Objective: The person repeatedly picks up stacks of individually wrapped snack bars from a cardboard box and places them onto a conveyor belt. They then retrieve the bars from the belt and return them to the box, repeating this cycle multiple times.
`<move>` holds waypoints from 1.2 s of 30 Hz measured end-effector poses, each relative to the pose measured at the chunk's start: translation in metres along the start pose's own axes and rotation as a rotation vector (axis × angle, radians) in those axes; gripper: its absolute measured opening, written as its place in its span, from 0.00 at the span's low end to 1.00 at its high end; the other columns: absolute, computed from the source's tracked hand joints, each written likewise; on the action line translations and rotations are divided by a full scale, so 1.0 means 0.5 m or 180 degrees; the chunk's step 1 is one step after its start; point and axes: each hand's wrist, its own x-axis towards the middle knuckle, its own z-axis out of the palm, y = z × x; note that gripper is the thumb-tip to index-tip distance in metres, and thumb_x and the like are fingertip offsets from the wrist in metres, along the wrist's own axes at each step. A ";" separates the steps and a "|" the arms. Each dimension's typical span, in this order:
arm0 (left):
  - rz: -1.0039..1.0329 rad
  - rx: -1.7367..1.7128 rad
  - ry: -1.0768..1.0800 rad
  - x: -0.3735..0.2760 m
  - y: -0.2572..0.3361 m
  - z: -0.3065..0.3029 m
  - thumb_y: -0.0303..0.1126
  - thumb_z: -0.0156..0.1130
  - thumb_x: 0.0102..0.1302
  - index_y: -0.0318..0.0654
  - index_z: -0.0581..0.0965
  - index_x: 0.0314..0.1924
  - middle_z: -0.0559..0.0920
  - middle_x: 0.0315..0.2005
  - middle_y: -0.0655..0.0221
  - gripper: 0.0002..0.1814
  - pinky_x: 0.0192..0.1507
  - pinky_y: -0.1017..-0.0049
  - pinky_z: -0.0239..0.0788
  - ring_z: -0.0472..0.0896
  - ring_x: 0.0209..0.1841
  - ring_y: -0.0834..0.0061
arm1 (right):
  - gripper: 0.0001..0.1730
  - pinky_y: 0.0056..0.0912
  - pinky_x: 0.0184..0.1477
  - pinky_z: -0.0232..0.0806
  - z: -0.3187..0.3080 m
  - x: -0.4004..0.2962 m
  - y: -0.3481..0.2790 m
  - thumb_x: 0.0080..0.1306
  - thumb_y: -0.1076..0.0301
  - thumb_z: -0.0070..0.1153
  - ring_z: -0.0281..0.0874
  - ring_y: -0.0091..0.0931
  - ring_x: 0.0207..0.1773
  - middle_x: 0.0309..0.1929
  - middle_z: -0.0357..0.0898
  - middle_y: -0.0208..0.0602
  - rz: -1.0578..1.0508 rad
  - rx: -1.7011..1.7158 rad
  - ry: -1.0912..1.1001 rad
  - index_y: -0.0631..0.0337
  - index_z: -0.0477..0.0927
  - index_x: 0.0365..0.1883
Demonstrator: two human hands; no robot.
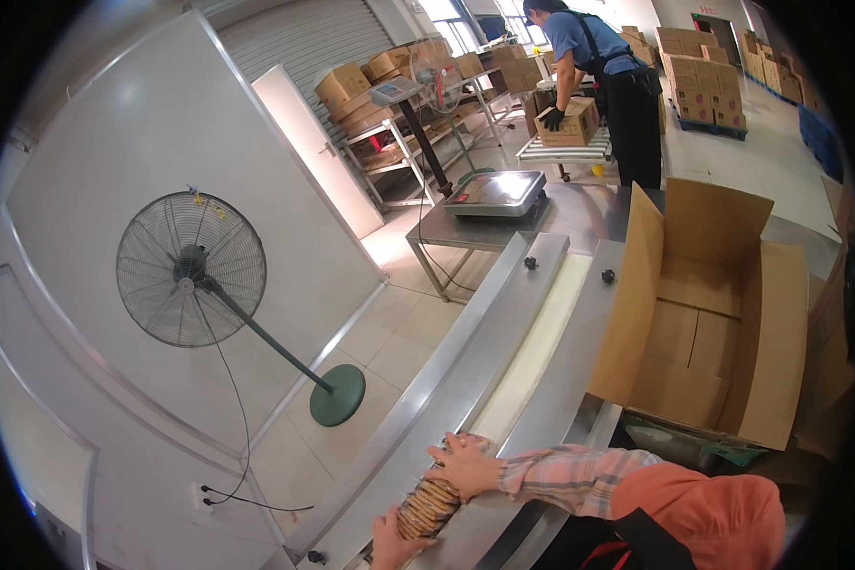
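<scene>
A row of small, clear-wrapped brown packets [427, 507] lies on the narrow pale conveyor belt [534, 349], between metal side plates. At the row's far end, my right hand [464, 464] rests over the packets with its fingers spread, pressing against them. My left hand [393, 543] cups the near end of the row, close to the picture's bottom edge. Between them the packets stand on edge, packed tightly together. An open, empty cardboard box [691, 342] stands to the right of the belt, its flaps up.
A platform scale [495, 194] sits on a steel table [577, 206] beyond the belt. A pedestal fan [191, 269] stands at left. Farther back, a co-worker [602, 78] in black gloves handles a closed carton [570, 122] on a roller conveyor [566, 149]. Stacked cartons [705, 85] stand behind.
</scene>
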 end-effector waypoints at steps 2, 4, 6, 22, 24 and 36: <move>-0.0355 0.0179 0.0024 -0.010 0.063 -0.009 0.54 0.79 0.42 0.36 0.71 0.60 0.76 0.49 0.50 0.48 0.55 0.55 0.65 0.74 0.51 0.47 | 0.51 0.69 0.54 0.60 0.003 -0.027 0.003 0.36 0.54 0.78 0.52 0.57 0.69 0.69 0.56 0.39 0.0012 0.0106 0.0254 0.28 0.71 0.63; -0.0401 0.0147 0.0391 -0.021 0.077 -0.009 0.55 0.79 0.43 0.35 0.73 0.58 0.78 0.49 0.48 0.47 0.54 0.52 0.66 0.75 0.50 0.45 | 0.47 0.69 0.55 0.59 -0.025 -0.046 -0.010 0.39 0.55 0.76 0.52 0.56 0.69 0.68 0.57 0.37 0.0036 0.0163 0.0628 0.28 0.72 0.61; -0.0145 -0.0148 0.1048 -0.040 0.044 0.011 0.55 0.83 0.32 0.37 0.74 0.56 0.78 0.45 0.48 0.51 0.51 0.51 0.66 0.75 0.47 0.44 | 0.43 0.68 0.55 0.58 -0.063 -0.061 -0.022 0.41 0.56 0.73 0.51 0.56 0.69 0.66 0.58 0.36 0.0034 0.0145 0.1111 0.28 0.72 0.60; 0.0843 -0.0342 0.1182 -0.028 0.352 -0.108 0.44 0.83 0.33 0.37 0.69 0.56 0.72 0.46 0.55 0.49 0.53 0.59 0.65 0.69 0.50 0.52 | 0.35 0.57 0.49 0.66 -0.312 -0.344 0.027 0.44 0.49 0.70 0.59 0.52 0.64 0.60 0.65 0.35 0.0528 -0.0428 0.1633 0.28 0.75 0.54; 0.1285 -0.0377 0.1346 0.003 0.477 -0.183 0.41 0.83 0.35 0.37 0.69 0.56 0.72 0.46 0.56 0.47 0.55 0.59 0.65 0.68 0.52 0.52 | 0.34 0.56 0.49 0.66 -0.419 -0.415 0.043 0.42 0.49 0.72 0.61 0.51 0.63 0.58 0.67 0.35 0.0750 -0.0629 0.1991 0.30 0.77 0.51; 0.2024 0.0129 -0.1417 0.330 0.989 0.103 0.35 0.75 0.47 0.44 0.54 0.71 0.59 0.61 0.35 0.54 0.58 0.57 0.71 0.76 0.52 0.35 | 0.49 0.48 0.59 0.70 -0.304 -0.874 0.372 0.40 0.58 0.81 0.70 0.46 0.63 0.57 0.71 0.52 0.3096 0.3089 0.0963 0.55 0.73 0.62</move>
